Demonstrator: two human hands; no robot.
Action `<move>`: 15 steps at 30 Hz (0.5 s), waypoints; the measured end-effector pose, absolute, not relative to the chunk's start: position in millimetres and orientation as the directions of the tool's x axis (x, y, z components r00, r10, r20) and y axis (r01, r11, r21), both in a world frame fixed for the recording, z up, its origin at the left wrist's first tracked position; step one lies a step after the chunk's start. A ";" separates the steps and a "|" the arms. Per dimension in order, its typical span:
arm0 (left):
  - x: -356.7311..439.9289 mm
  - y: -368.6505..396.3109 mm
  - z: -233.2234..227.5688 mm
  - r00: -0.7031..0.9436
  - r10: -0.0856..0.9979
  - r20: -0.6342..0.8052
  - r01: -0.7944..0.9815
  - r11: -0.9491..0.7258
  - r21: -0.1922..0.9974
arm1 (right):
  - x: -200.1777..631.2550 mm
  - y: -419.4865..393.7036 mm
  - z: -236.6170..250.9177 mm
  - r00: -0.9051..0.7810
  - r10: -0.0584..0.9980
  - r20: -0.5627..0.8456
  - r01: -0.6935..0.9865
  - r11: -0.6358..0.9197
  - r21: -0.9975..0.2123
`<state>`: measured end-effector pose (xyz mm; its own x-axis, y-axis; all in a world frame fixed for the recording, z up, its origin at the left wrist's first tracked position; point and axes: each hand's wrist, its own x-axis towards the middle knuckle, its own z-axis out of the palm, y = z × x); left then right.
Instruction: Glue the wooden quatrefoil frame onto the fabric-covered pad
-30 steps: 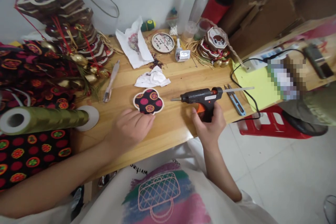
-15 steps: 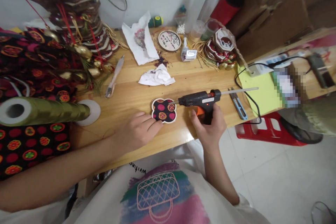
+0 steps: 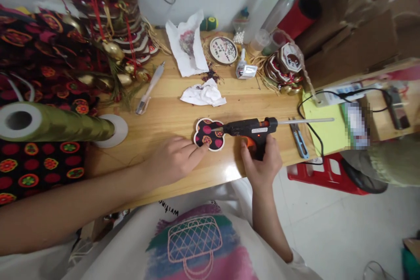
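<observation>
here, lobed fabric-covered disc (image 3: 209,134), glossy wood.

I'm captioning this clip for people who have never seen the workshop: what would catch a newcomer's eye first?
The black glue gun in the right hand at the middle of the wooden table, its nozzle on a flower-shaped fabric patch that the left hand pins down. Next, the green ribbon roll at far left and the stack of red-corded ornaments behind it.
</observation>
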<state>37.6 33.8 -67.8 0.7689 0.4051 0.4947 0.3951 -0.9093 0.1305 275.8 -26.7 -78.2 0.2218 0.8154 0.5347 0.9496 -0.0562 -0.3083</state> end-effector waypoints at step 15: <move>40.0 31.7 -69.9 0.709 0.475 0.521 0.479 -0.867 0.137 | 281.2 -28.0 -89.7 0.310 0.650 0.693 0.945 -0.129 -0.302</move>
